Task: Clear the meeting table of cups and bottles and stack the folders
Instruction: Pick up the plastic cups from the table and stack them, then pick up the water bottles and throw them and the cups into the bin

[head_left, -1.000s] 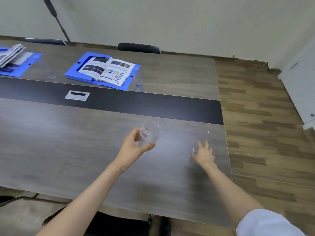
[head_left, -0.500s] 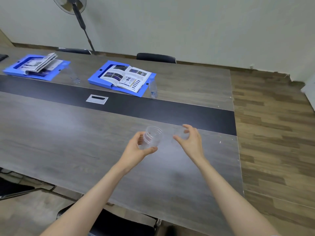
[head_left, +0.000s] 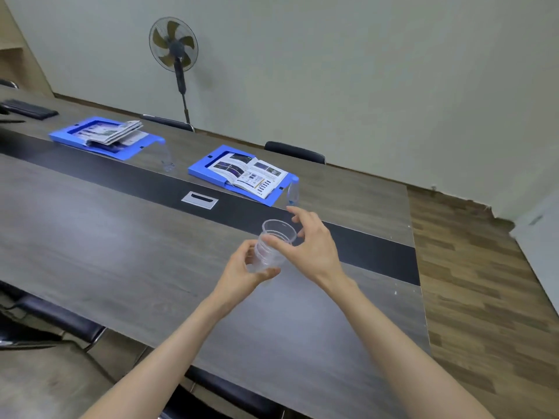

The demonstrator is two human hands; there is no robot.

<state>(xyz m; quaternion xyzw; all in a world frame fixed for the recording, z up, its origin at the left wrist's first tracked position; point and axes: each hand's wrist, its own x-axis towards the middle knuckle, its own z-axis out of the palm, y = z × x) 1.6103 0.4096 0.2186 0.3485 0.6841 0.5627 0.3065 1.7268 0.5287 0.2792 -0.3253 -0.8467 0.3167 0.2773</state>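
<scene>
Over the near half of the meeting table [head_left: 90, 237], the left hand [head_left: 242, 267] curls its fingers round the base of the nested clear plastic cups [head_left: 272, 246], held above the tabletop. The right hand [head_left: 314, 246] pinches the upper cup near its rim between thumb and fingers. At 12 o'clock from the cups stands a blue-capped water bottle [head_left: 292, 192], just beside an open blue folder [head_left: 201, 169] holding a booklet [head_left: 248, 173] at 11 o'clock. Farther off at 10 o'clock are a second bottle [head_left: 167, 160] and a second blue folder [head_left: 62, 137] under newspapers [head_left: 118, 133].

Left hand [head_left: 242, 275] gripping, right hand [head_left: 316, 247] pinching
</scene>
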